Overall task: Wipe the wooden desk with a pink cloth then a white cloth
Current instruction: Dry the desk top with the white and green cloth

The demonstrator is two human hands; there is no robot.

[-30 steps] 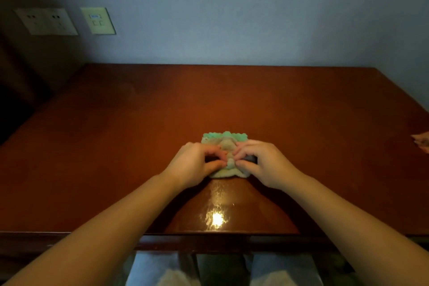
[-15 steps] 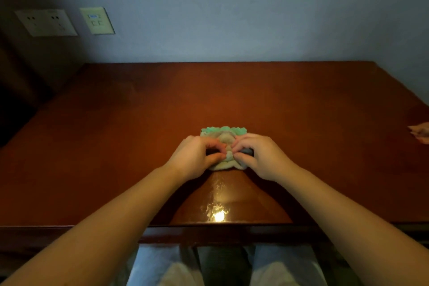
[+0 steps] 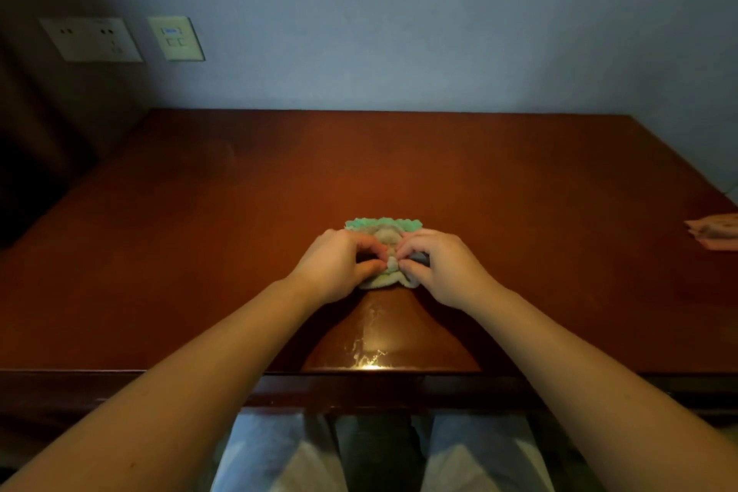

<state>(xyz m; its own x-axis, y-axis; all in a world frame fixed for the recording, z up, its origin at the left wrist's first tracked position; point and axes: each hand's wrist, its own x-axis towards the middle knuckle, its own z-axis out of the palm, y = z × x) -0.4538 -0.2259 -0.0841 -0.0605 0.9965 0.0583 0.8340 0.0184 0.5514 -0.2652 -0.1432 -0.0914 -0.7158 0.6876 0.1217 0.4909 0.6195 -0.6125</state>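
Pinching cloth [image 3: 384, 236], desk [image 3: 527, 208] middle: left hand [image 3: 334, 264], right hand [image 3: 444, 268].

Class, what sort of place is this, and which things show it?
Probably a bedroom or study: a polished wooden desk against a plain wall bearing a socket plate and switch panel.

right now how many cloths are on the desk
2. The green-edged white cloth is bunched centrally on the desk, pinched by the left hand and right hand. The pink cloth lies at its right edge, cut off by the frame. Others may lie outside it.
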